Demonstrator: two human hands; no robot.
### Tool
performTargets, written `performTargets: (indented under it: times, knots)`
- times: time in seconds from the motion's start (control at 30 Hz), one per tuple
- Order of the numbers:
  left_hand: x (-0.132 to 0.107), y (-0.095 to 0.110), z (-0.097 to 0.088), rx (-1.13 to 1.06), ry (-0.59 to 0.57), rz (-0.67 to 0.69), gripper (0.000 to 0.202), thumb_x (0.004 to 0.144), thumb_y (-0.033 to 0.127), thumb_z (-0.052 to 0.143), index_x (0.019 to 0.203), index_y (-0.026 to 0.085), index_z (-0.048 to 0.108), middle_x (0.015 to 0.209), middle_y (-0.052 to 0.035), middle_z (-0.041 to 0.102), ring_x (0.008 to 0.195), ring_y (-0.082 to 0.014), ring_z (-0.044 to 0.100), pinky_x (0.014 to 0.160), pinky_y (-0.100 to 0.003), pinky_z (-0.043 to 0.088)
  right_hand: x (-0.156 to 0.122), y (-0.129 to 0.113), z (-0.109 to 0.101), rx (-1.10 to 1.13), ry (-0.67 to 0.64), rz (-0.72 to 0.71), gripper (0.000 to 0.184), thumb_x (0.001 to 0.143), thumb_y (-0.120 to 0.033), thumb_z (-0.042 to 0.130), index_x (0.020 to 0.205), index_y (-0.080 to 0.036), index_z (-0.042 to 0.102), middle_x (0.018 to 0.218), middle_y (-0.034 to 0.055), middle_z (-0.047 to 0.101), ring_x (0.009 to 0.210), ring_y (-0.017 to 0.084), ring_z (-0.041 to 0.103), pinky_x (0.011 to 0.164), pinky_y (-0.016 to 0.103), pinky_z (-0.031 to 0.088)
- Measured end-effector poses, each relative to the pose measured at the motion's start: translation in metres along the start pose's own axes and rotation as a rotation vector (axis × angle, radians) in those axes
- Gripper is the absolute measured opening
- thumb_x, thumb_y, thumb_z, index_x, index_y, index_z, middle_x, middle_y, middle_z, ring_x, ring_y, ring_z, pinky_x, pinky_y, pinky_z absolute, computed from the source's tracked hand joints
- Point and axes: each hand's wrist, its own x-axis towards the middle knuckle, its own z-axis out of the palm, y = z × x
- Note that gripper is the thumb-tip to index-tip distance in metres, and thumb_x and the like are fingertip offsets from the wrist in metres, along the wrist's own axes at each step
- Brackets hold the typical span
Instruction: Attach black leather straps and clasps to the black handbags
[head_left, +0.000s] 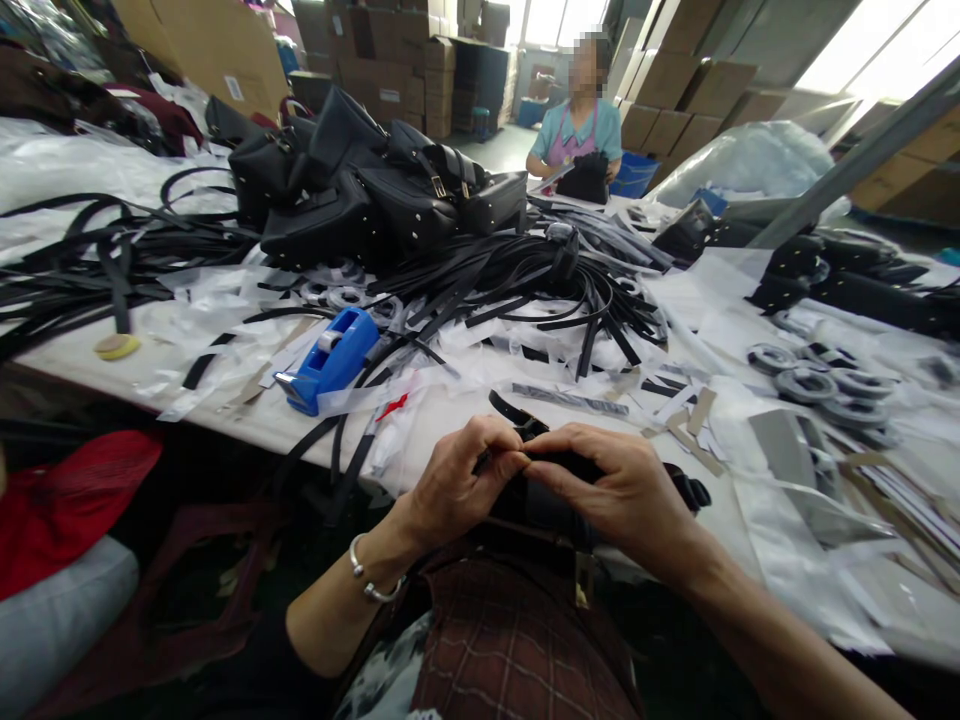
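Both my hands meet at the near edge of the bench, over my lap. My left hand and right hand face each other, fingers pressed together and pinching a black strap between thumbs and fingertips. The strap curls up and away from the pinch, onto the bench. Under my hands a black bag rests against me, partly hidden. A bracelet sits on my left wrist. Ahead to the left stands a blue tape dispenser. Beyond it, loose straps sprawl in front of a heap of bags. Tape rolls lie to the right. A co-worker is at the far end.
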Motion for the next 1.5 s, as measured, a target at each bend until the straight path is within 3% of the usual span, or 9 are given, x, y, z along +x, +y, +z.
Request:
performTargets:
  times: [0.2,0.37,0.5,0.63,0.83,1.13,1.2,1.33,1.5]
  knots:
    - [-0.001,-0.004,-0.004,-0.028,-0.043,-0.09,0.012,0.093,0.026,0.056,0.104,0.023,0.053,0.09,-0.0021,0.063,0.082,-0.0159,0.061,0.076,-0.028,0.049,-0.003,0.006,0.004,-0.013,0.062,-0.003,0.007,0.087,-0.027,0.066,0.088,-0.023,0.072,0.084,0.0015,0.074,0.075,0.018,0.069,0.071,0.028,0.054]
    - [0.011,-0.016,-0.015,0.328,-0.176,-0.169,0.038,0.08,0.034,0.073,0.114,0.022,0.058,0.113,-0.0089,0.065,0.108,-0.0282,0.057,0.096,-0.043,0.042,0.001,0.027,-0.001,-0.093,0.123,0.089,0.009,0.087,-0.027,0.062,0.083,-0.022,0.069,0.08,0.001,0.072,0.073,0.019,0.067,0.07,0.029,0.051]
    - [0.016,-0.024,-0.008,0.463,-0.306,-0.177,0.026,0.078,0.026,0.074,0.103,0.021,0.065,0.102,-0.0065,0.068,0.1,-0.0278,0.06,0.09,-0.042,0.044,0.005,0.037,0.002,-0.097,0.101,0.111,0.008,0.087,-0.024,0.061,0.082,-0.021,0.067,0.078,0.0006,0.071,0.073,0.018,0.065,0.07,0.029,0.049]
    - [0.015,-0.029,-0.001,0.403,-0.251,-0.206,0.024,0.081,0.023,0.072,0.105,0.02,0.067,0.104,-0.0075,0.069,0.1,-0.026,0.063,0.089,-0.039,0.048,0.007,0.037,0.007,-0.076,0.056,0.074,0.007,0.088,-0.022,0.06,0.084,-0.021,0.066,0.082,0.0006,0.071,0.077,0.018,0.065,0.073,0.029,0.048]
    - [0.005,-0.036,-0.002,0.329,-0.103,-0.178,0.031,0.084,0.036,0.071,0.111,0.022,0.067,0.106,-0.0085,0.073,0.1,-0.0264,0.068,0.09,-0.039,0.051,0.014,0.036,0.014,-0.04,0.005,0.045,0.006,0.089,-0.02,0.061,0.086,-0.021,0.067,0.084,-0.0003,0.07,0.077,0.016,0.064,0.074,0.028,0.046]
    - [-0.007,-0.037,0.007,0.134,0.01,-0.198,0.017,0.086,0.024,0.069,0.102,0.02,0.071,0.099,-0.0029,0.076,0.091,-0.0183,0.07,0.086,-0.029,0.054,0.017,0.05,0.026,-0.122,0.024,-0.107,0.007,0.089,-0.018,0.062,0.085,-0.022,0.067,0.083,0.0011,0.071,0.09,0.02,0.063,0.089,0.035,0.045]
    - [-0.008,-0.037,0.006,0.154,-0.005,-0.205,0.016,0.087,0.024,0.068,0.103,0.02,0.07,0.1,-0.0025,0.075,0.092,-0.0179,0.07,0.087,-0.03,0.054,0.016,0.053,0.027,-0.105,0.026,-0.082,0.006,0.089,-0.02,0.063,0.085,-0.022,0.067,0.085,0.0014,0.071,0.091,0.02,0.063,0.089,0.035,0.045]
    - [-0.006,-0.033,0.001,0.272,-0.092,-0.237,0.041,0.076,0.023,0.078,0.113,0.02,0.06,0.103,-0.003,0.071,0.095,-0.0206,0.067,0.085,-0.032,0.054,0.02,0.057,0.026,-0.036,-0.013,0.053,0.007,0.089,-0.023,0.063,0.084,-0.021,0.067,0.084,0.0006,0.07,0.083,0.018,0.063,0.079,0.031,0.046]
    - [-0.008,-0.033,-0.004,0.311,-0.156,-0.13,0.025,0.083,0.019,0.071,0.105,0.019,0.06,0.098,-0.002,0.07,0.09,-0.0177,0.068,0.084,-0.03,0.054,0.031,0.064,0.023,0.119,-0.077,0.171,0.011,0.087,-0.029,0.063,0.082,-0.02,0.066,0.078,-0.0004,0.067,0.075,0.016,0.061,0.072,0.029,0.045]
